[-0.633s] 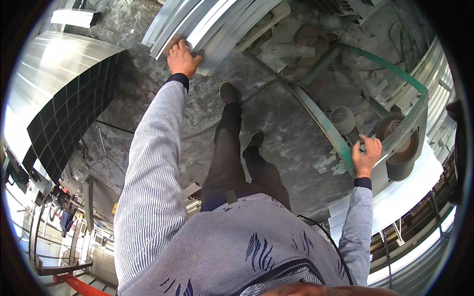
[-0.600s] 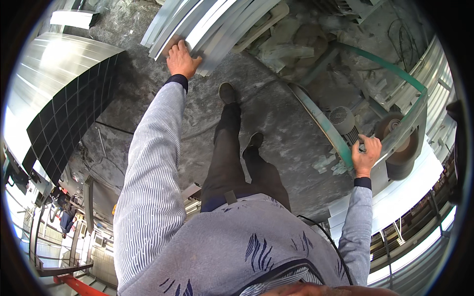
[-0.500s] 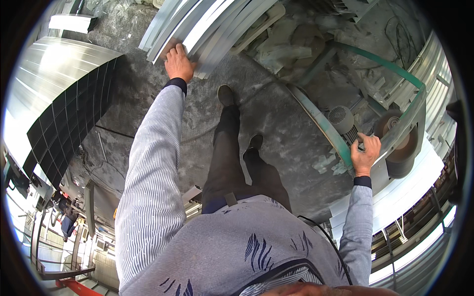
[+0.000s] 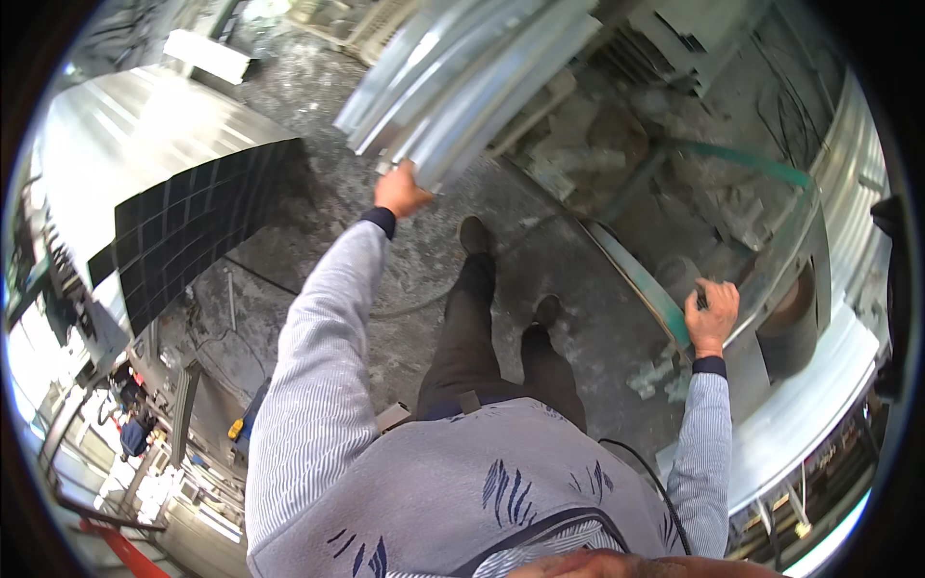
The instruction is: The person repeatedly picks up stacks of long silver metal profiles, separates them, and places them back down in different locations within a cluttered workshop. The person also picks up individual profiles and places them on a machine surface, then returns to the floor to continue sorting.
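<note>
Long silver metal profiles [image 4: 462,82] lie side by side in a stack ahead of me, their near ends pointing toward my feet. My left hand [image 4: 402,191] is at those ends, fingers closed on the end of one profile, the thumb out to the right. What the fingertips touch is partly hidden. On my right stands a machine with a green metal frame [image 4: 641,279]. At the near corner of that frame my right hand [image 4: 713,318] is wrapped round a small dark handle [image 4: 701,300], mostly covered by the fingers. Just beyond it is a brown-grey round drum [image 4: 792,323].
A bright sheet stack with a black gridded side [image 4: 198,236] stands at the left. Scrap pieces [image 4: 578,159] lie beyond the frame. A cable [image 4: 414,306] crosses the floor near my feet. Pale metal sheets [image 4: 809,414] extend along the right.
The whole view has shifted, so most things appear farther right and lower. My left hand has slid back from atop the profiles to their ends. My right hand stays at the frame corner.
</note>
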A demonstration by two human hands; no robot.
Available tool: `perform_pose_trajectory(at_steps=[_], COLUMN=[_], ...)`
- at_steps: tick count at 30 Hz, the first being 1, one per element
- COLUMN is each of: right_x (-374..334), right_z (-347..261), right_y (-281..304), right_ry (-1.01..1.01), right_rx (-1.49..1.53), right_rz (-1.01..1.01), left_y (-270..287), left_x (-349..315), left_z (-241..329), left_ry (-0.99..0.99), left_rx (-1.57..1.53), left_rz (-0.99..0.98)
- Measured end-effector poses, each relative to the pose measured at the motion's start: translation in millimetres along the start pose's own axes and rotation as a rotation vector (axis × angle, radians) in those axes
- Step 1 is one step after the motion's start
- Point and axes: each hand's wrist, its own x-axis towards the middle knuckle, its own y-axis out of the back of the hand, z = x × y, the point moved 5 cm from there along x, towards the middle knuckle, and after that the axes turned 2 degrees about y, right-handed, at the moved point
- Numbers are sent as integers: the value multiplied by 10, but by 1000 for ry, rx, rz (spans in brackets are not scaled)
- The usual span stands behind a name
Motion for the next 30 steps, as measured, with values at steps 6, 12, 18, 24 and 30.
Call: perform_pose_trajectory(at_steps=[6,12,18,24,30], right_x=[-97,-270,-428,-1447,-1834], right_z=[19,161,-138,-1717,-1786], right_y=[79,89,155,585,833], right_ry=[6,45,-123,-118,-138], right_rx=[42,95,1010,2267,2131], right_rz=[63,100,-54,-576,-493], left_y=[-124,-327,-473,-500,-660], left_x=[-1711,-3481,-4647,-5428,-5913], left_z=[238,1085,2281,2935,2962], left_ry=[53,-6,-130,-76,-76], left_rx=[-230,-457,-644,-578,-669], left_rz=[-33,-2,76,170,231])
